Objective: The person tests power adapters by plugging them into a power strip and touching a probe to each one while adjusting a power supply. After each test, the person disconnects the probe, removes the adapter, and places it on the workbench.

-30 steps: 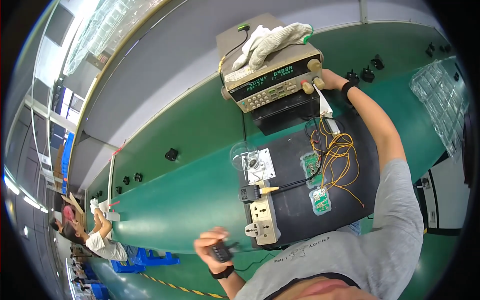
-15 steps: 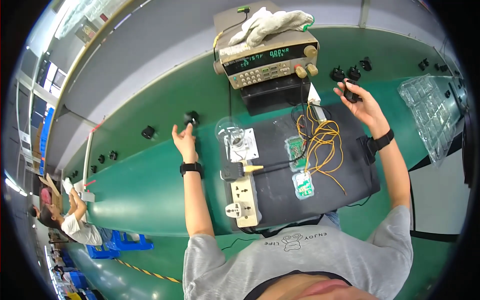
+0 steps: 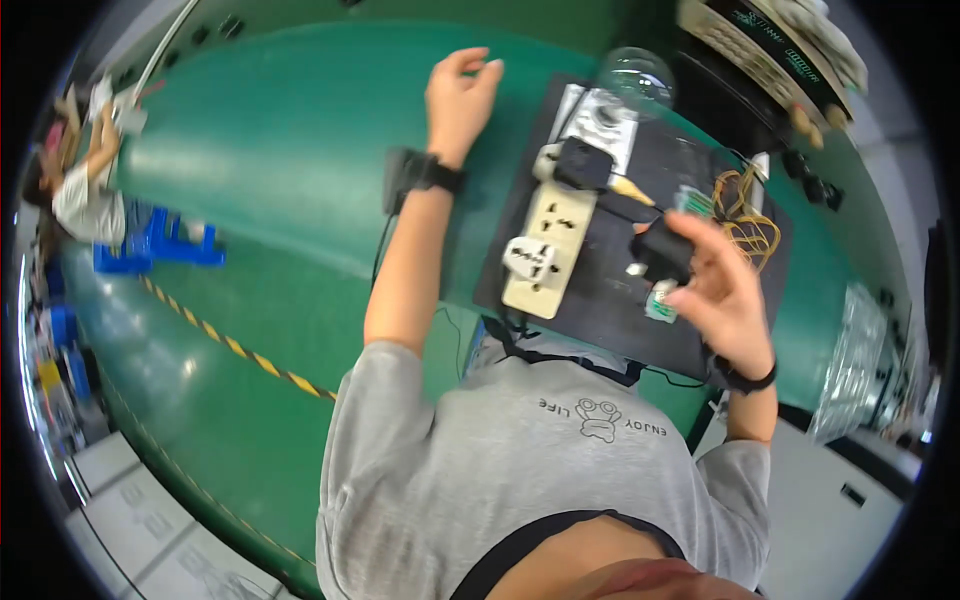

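My right hand [image 3: 722,290] grips a black plug adapter [image 3: 662,252] between thumb and fingers, above the black mat [image 3: 610,330]. My left hand [image 3: 463,100] hovers over the green table [image 3: 300,130], fingers loosely bent and apart, with nothing visible in it. Between the hands lies a cream power strip [image 3: 545,285] with a white plug adapter [image 3: 528,258] in it. At its far end sits another black adapter [image 3: 582,163], joined to a yellow connector [image 3: 630,190]. A clear glass bulb [image 3: 637,82] stands on a white base [image 3: 608,130] behind the strip.
Orange wires [image 3: 752,220] and a small circuit board [image 3: 660,303] lie on the mat. A bench power supply [image 3: 770,55] stands at the far right, near several black plugs [image 3: 812,182]. A clear plastic tray [image 3: 850,360] is at right. Another person [image 3: 85,205] works at far left.
My right hand has brought its black adapter down and inward over the mat. My left hand has moved away from the black adapter it was touching. The view has swung round.
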Demonstrator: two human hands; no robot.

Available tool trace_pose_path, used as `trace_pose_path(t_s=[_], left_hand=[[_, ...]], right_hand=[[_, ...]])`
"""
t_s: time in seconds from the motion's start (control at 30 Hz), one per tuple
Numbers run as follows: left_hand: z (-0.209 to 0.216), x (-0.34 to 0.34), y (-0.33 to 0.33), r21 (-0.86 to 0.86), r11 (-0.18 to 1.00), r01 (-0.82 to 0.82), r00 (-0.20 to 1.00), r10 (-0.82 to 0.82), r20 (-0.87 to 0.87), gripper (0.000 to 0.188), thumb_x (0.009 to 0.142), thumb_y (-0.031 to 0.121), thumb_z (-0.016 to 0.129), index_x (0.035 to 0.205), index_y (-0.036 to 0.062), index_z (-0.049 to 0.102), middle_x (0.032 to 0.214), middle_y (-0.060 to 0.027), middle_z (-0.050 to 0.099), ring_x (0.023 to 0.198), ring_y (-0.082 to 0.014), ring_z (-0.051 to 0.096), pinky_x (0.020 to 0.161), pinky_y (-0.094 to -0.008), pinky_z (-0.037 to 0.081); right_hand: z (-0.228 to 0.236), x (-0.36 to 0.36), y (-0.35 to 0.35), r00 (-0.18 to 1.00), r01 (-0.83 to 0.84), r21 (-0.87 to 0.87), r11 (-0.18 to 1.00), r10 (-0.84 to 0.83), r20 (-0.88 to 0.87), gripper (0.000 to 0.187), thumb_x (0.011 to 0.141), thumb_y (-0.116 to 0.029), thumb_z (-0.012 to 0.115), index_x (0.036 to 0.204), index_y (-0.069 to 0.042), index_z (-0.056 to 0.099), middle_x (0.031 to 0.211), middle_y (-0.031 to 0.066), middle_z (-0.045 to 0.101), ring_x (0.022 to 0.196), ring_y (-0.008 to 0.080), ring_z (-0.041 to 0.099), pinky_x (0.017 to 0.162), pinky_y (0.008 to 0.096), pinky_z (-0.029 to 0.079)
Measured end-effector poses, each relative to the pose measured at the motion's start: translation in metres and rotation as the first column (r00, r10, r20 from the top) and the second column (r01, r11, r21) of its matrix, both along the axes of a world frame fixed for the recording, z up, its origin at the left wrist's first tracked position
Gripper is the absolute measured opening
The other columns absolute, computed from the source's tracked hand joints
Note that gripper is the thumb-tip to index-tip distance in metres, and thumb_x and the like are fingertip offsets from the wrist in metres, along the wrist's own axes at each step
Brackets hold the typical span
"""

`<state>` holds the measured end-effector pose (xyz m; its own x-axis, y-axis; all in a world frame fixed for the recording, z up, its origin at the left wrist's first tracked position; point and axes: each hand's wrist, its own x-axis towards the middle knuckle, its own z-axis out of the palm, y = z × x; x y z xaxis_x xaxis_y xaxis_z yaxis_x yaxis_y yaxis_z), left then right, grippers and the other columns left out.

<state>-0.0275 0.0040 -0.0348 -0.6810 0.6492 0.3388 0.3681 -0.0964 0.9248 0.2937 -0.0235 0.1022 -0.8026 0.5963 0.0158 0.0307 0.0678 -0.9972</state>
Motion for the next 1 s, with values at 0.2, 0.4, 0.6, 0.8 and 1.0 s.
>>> trace_pose_path(t_s=[0.2, 0.4, 0.6, 0.8, 1.0], left_hand=[[0.015, 0.022, -0.008, -0.058, 0.997, -0.042, 0.998, 0.039, -0.057, 0.031, 0.076, 0.024, 0.066, 0.098, 0.0037, 0.063, 0.097, -0.0126, 0.058, 0.067, -0.0221, 0.059, 0.071, -0.0349, 0.049], [0.017, 0.028, -0.011, -0.045, 0.998, -0.036, 0.992, 0.030, -0.125, 0.035, 0.079, 0.028, 0.065, 0.104, 0.0039, 0.063, 0.101, -0.0103, 0.057, 0.066, -0.0152, 0.058, 0.066, -0.0299, 0.049], [0.020, 0.030, -0.014, -0.151, 0.987, -0.047, 0.985, 0.021, -0.169, 0.036, 0.080, 0.030, 0.063, 0.105, 0.0033, 0.062, 0.103, -0.0108, 0.055, 0.073, -0.0155, 0.057, 0.069, -0.0302, 0.048], [0.051, 0.035, -0.024, -0.087, 0.995, 0.058, 0.996, -0.063, -0.057, 0.030, 0.079, 0.011, 0.062, 0.106, -0.0010, 0.056, 0.094, -0.0131, 0.052, 0.074, -0.0239, 0.054, 0.073, -0.0346, 0.047], [0.036, 0.032, -0.019, 0.044, 0.946, 0.322, 0.945, -0.319, -0.070, 0.038, 0.074, 0.035, 0.071, 0.096, 0.0046, 0.064, 0.090, -0.0093, 0.059, 0.065, -0.0159, 0.058, 0.065, -0.0275, 0.047]], right_hand=[[-0.030, -0.052, -0.037, 0.970, -0.191, 0.789, 0.584, -0.013, 0.244, 0.055, 0.062, 0.000, 0.077, 0.112, 0.002, 0.055, 0.111, 0.0175, 0.057, 0.095, 0.0330, 0.056, 0.082, 0.0368, 0.046], [-0.024, -0.056, -0.045, 0.973, -0.081, 0.709, 0.700, -0.099, 0.209, 0.048, 0.064, 0.000, 0.077, 0.107, 0.002, 0.057, 0.111, 0.0167, 0.058, 0.091, 0.0300, 0.057, 0.079, 0.0341, 0.047], [-0.021, -0.060, -0.049, 0.969, -0.172, 0.824, 0.540, -0.057, 0.239, 0.044, 0.063, -0.002, 0.078, 0.102, 0.000, 0.058, 0.106, 0.0161, 0.057, 0.081, 0.0292, 0.055, 0.064, 0.0334, 0.046], [-0.032, -0.070, -0.060, 0.924, -0.234, 0.917, 0.322, -0.218, 0.313, 0.041, 0.063, -0.002, 0.077, 0.100, -0.001, 0.059, 0.106, 0.0154, 0.058, 0.083, 0.0279, 0.056, 0.068, 0.0330, 0.048], [-0.017, -0.070, -0.034, 0.932, -0.305, 0.765, 0.568, 0.013, 0.362, 0.035, 0.062, -0.004, 0.076, 0.095, -0.001, 0.062, 0.103, 0.0132, 0.059, 0.079, 0.0264, 0.056, 0.066, 0.0333, 0.046]])
